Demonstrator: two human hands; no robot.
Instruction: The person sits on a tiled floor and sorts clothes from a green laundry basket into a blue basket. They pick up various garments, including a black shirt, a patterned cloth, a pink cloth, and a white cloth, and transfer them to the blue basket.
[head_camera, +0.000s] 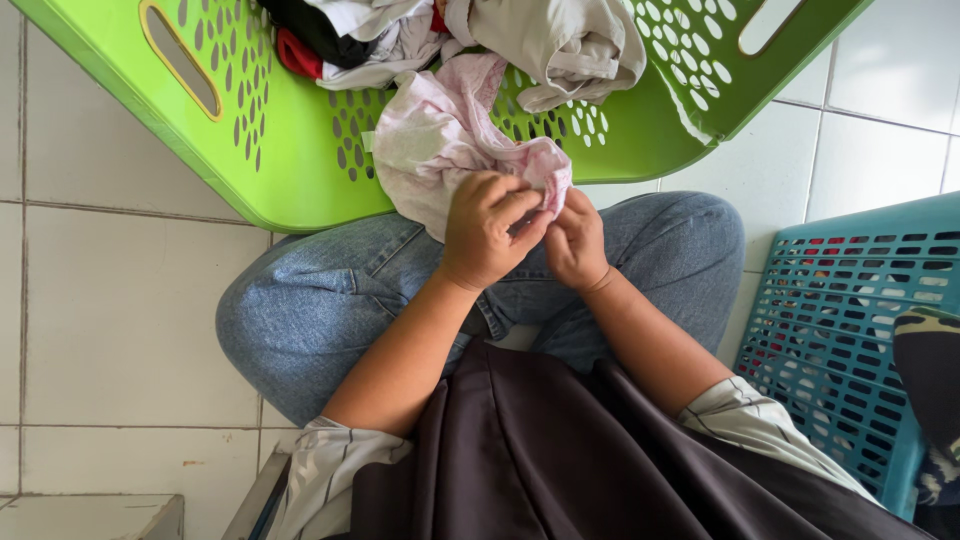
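- Head view: two bare hands met over the lap; the left hand (487, 228) was curled tight, fingers and thumb pinching a fold of one pale pink cloth (440, 140); the right hand (576, 242) was closed narrow on the same cloth's lower edge, just beside the left, the two hands touching.
- The pink cloth, crumpled and faintly patterned, hung from the front rim of one green laundry basket (270, 150) down to the hands; its upper part lay on the basket's perforated wall, its lower part bunched in the grip above the knees.
- Inside the green basket lay a heap of other garments; one beige piece (570, 40), one white piece (370, 20), one dark piece (310, 25) and one red piece (297, 55) could be counted; more may have been hidden beneath.
- One teal basket (850, 330) stood at the right, near the right knee; one dark patterned fabric (930, 380) draped over its edge.
- Two knees in blue jeans (320, 300) were folded on the white tiled floor (120, 300); a dark brown garment (560, 460) covered the lap nearest the camera.
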